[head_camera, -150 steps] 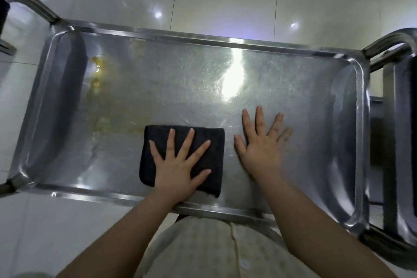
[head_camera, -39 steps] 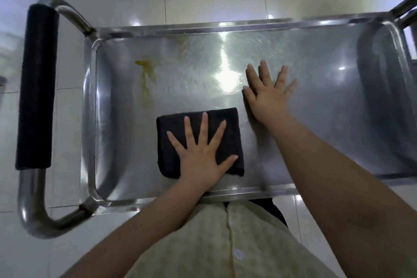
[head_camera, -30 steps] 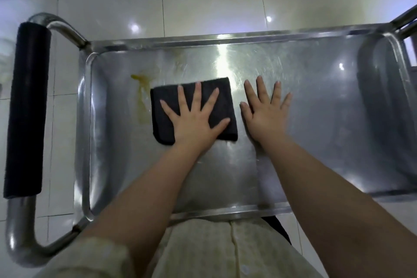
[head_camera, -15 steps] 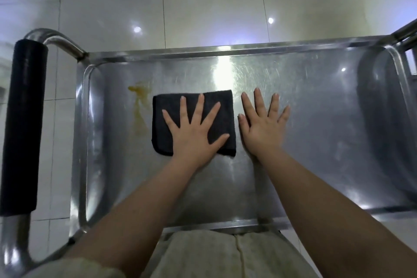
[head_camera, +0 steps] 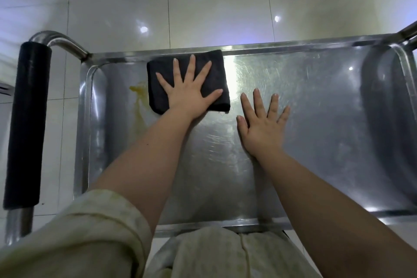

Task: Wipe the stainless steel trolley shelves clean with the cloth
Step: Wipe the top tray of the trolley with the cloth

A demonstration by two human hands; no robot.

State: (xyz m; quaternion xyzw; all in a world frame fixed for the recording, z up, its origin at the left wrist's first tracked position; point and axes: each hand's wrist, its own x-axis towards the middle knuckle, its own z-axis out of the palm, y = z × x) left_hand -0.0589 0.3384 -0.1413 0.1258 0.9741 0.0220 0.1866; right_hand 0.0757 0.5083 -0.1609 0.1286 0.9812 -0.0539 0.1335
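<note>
Over a floor of glossy white square tiles (head_camera: 214, 7), the flat stainless steel trolley shelf with a raised rim (head_camera: 316, 119) fills most of the head view, its surface scuffed and catching a bright glare near the far edge. At its left end stands a bent steel tube handle wrapped in a black foam grip (head_camera: 27, 124). A pale cream rolled-up sleeve (head_camera: 90, 232) covers the left upper arm at the near edge.

The folded black rectangular cloth (head_camera: 162, 88) lies on the shelf left of centre, its far edge against the far rim. The left hand (head_camera: 189, 95) presses flat on the cloth, fingers straight and spread wide, thumb stretched toward the cloth's right edge. The right hand (head_camera: 261, 128) rests palm-down on bare steel, fingers straight and apart, just right of the cloth and nearer the person, not touching it. A yellowish smeared stain (head_camera: 138, 101) trails down the steel just left of the cloth.
</note>
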